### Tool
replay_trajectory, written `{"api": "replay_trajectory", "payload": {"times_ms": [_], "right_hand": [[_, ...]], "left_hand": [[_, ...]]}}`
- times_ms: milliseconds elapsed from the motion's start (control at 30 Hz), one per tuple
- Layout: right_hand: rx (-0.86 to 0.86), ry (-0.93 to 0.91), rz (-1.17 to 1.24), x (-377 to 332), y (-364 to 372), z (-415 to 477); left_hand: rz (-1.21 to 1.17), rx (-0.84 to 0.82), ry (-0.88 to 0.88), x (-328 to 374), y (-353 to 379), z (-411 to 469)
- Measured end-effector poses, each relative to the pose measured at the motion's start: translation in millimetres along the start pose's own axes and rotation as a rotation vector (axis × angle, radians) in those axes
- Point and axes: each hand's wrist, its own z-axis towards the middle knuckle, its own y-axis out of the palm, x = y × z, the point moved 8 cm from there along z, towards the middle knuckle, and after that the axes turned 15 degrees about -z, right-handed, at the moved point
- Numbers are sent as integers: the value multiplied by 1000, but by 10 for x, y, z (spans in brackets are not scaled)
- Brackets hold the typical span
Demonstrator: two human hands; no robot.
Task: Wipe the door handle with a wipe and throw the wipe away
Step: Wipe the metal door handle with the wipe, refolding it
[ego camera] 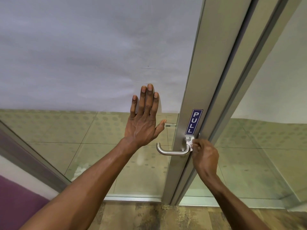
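A brushed-steel lever door handle juts left from the metal stile of a glass door. My right hand is pinched shut on a small crumpled white wipe, which it presses against the handle's base at the pivot. Just left of the stile, my left hand lies flat on the glass with its fingers spread, above the lever and holding nothing. Most of the wipe is hidden by my fingers.
A blue PULL sign sits on the door stile above the handle. The upper glass is frosted. A second glass panel stands to the right. A purple surface is at the lower left.
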Motion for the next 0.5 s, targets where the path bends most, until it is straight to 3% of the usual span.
{"api": "replay_trajectory", "payload": {"times_ms": [100, 233, 333, 500], "right_hand": [[-136, 328, 213, 237, 239, -124], [-328, 759, 779, 375, 582, -380], [-416, 896, 1030, 249, 707, -511], [-586, 977, 1385, -38, 906, -692]], "left_hand": [[-2, -10, 1, 4, -16, 2], [2, -15, 2, 9, -19, 2], [1, -10, 6, 4, -21, 2], [0, -14, 9, -9, -6, -1]]}}
